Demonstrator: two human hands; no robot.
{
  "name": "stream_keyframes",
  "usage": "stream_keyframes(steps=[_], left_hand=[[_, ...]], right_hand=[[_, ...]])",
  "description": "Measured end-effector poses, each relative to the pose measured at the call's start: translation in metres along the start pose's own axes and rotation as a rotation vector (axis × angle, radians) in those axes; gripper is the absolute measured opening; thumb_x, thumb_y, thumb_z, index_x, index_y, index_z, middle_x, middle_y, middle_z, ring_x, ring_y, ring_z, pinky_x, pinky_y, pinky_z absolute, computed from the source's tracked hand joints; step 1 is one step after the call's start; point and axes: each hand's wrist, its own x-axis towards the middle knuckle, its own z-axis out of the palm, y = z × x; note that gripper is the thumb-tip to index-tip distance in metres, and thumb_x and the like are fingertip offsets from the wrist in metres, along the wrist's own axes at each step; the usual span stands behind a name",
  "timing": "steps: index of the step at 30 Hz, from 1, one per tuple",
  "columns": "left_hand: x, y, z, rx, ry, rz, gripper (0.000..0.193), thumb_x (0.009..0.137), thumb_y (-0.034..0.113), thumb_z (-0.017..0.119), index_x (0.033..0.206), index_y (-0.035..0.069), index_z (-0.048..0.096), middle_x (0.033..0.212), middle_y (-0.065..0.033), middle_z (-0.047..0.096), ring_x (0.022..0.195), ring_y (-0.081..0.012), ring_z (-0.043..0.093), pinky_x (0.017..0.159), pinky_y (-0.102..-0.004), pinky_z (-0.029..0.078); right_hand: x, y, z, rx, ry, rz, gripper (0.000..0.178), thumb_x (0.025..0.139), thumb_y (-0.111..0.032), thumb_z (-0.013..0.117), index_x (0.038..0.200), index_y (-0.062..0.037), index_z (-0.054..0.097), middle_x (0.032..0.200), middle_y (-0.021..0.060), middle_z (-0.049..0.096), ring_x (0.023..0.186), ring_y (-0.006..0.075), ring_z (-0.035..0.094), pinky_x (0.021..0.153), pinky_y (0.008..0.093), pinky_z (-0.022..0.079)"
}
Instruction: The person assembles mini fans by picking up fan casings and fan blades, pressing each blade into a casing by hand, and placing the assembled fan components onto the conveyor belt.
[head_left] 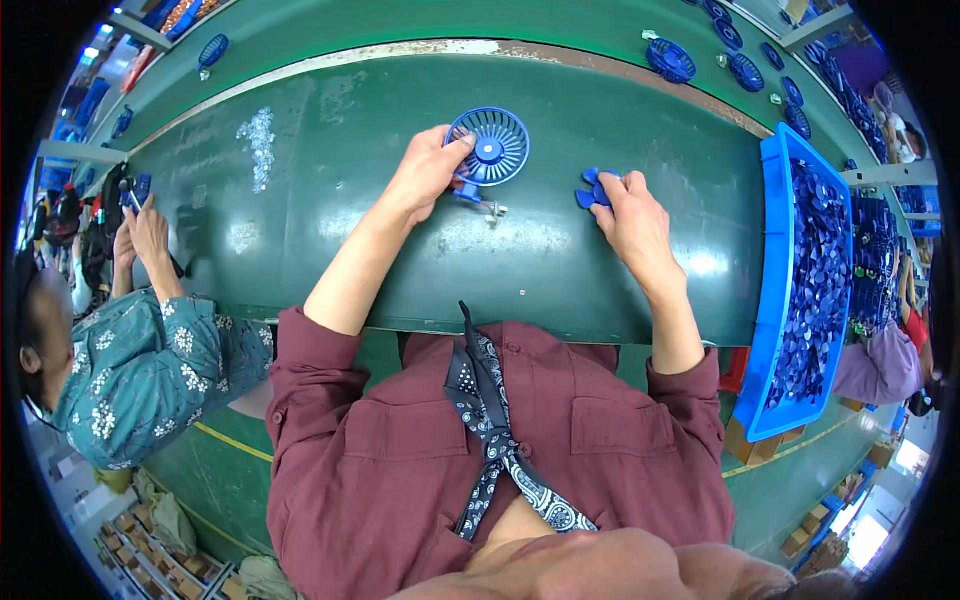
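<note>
My left hand (pixel 428 170) grips a small blue fan housing (pixel 490 146) by its left rim, the thumb lying over the edge. The round slatted grille of the housing faces up, and a short blue neck with a pale connector (pixel 494 210) hangs below it over the green table. To the right, my right hand (pixel 630 215) pinches a blue fan blade (pixel 592 190) between thumb and fingers, just above the tabletop. A gap of bare table lies between the two parts. The fingers under the housing are partly hidden.
A bright blue bin (pixel 775 290) full of blue fan blades stands at the table's right end. Beyond the table's far edge, a green conveyor belt (pixel 400 28) carries several blue fan housings. Small clear pieces (pixel 260 145) lie far left. A co-worker in a flowered sleeve (pixel 185 340) works at left.
</note>
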Motion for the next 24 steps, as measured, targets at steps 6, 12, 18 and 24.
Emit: stream_keyframes(steps=[6, 12, 18, 24], left_hand=[[-0.011, -0.003, 0.002, -0.450, -0.071, -0.139, 0.031, 0.097, 0.033, 0.055, 0.107, 0.003, 0.057, 0.094, -0.0090, 0.067, 0.080, -0.0182, 0.068, 0.072, -0.0350, 0.058], [-0.012, -0.006, 0.003, -0.531, -0.173, -0.110, 0.037, 0.095, 0.037, 0.057, 0.107, 0.002, 0.058, 0.096, -0.0084, 0.067, 0.084, -0.0169, 0.067, 0.076, -0.0341, 0.057], [-0.018, -0.012, 0.005, -0.498, -0.255, -0.030, 0.038, 0.094, 0.037, 0.059, 0.109, 0.002, 0.059, 0.096, -0.0045, 0.065, 0.082, -0.0099, 0.062, 0.074, -0.0268, 0.053], [-0.025, -0.020, 0.006, -0.437, -0.113, 0.093, 0.032, 0.089, 0.014, 0.066, 0.114, -0.003, 0.056, 0.101, -0.0072, 0.064, 0.089, -0.0118, 0.061, 0.079, -0.0268, 0.052]], right_hand=[[0.016, -0.001, 0.000, -0.016, -0.061, 0.078, 0.036, 0.081, -0.022, 0.070, 0.112, -0.0065, 0.060, 0.095, 0.0174, 0.058, 0.086, 0.0379, 0.062, 0.073, 0.0476, 0.050], [0.023, -0.044, -0.005, 0.191, 0.128, -0.096, 0.034, 0.079, -0.024, 0.072, 0.108, -0.0089, 0.061, 0.090, 0.0112, 0.058, 0.078, 0.0325, 0.062, 0.064, 0.0412, 0.051], [0.041, -0.093, 0.015, 0.141, 0.125, -0.342, 0.031, 0.078, -0.018, 0.071, 0.105, -0.0097, 0.057, 0.090, 0.0101, 0.052, 0.084, 0.0294, 0.059, 0.062, 0.0425, 0.051], [0.052, -0.101, 0.032, 0.242, 0.152, -0.330, 0.036, 0.077, -0.013, 0.071, 0.110, -0.0077, 0.058, 0.095, 0.0116, 0.054, 0.087, 0.0302, 0.060, 0.064, 0.0416, 0.052]])
